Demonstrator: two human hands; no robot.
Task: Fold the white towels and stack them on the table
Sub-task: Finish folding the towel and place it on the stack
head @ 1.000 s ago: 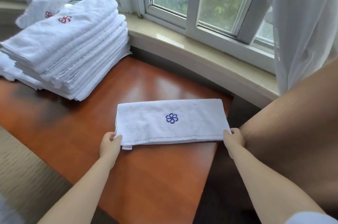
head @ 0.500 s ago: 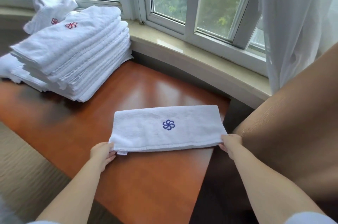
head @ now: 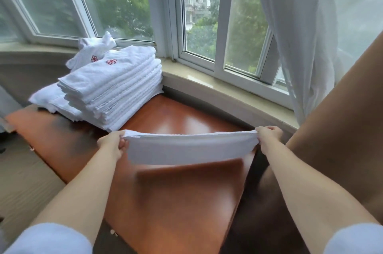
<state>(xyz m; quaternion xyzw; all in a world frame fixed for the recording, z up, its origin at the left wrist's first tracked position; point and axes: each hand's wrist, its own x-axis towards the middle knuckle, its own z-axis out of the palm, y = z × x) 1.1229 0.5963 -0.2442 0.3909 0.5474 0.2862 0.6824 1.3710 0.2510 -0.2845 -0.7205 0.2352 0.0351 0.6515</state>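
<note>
Both hands are on one folded towel (head: pixel 190 148), which is held up above the table (head: pixel 186 202). The left hand (head: pixel 112 145) pinches its left end and the right hand (head: pixel 269 139) pinches its right end, fingers curled round the cloth on both sides. The towel is stretched between them and sags a little in the middle. Its lower edge is blurred, so I can't tell whether it clears the wood or brushes it.

Landmark: the stack (head: pixel 112 92) of folded towels at the far left of the table.
- The held towel is in front of the stack and to its right, near it but not touching.
- The top towel on the stack shows a red flower mark.
- A loose white towel (head: pixel 95 50) sits behind the stack, against the window sill (head: pixel 217 92). It looks bunched rather than folded.
- Another white piece (head: pixel 47 98) sticks out under the stack's left side. Folded or not: can't tell.
- The curtain (head: pixel 300 35) hangs well to the right of the stack.

Progress, my read: mostly done. The stack is already many layers deep. The held towel looks folded lengthwise; it probably needs a final fold or just a transfer onto the stack. Still left: this towel, the bunched one behind the stack, maybe the one poking out underneath. I can't see any other unfolded towels.
</note>
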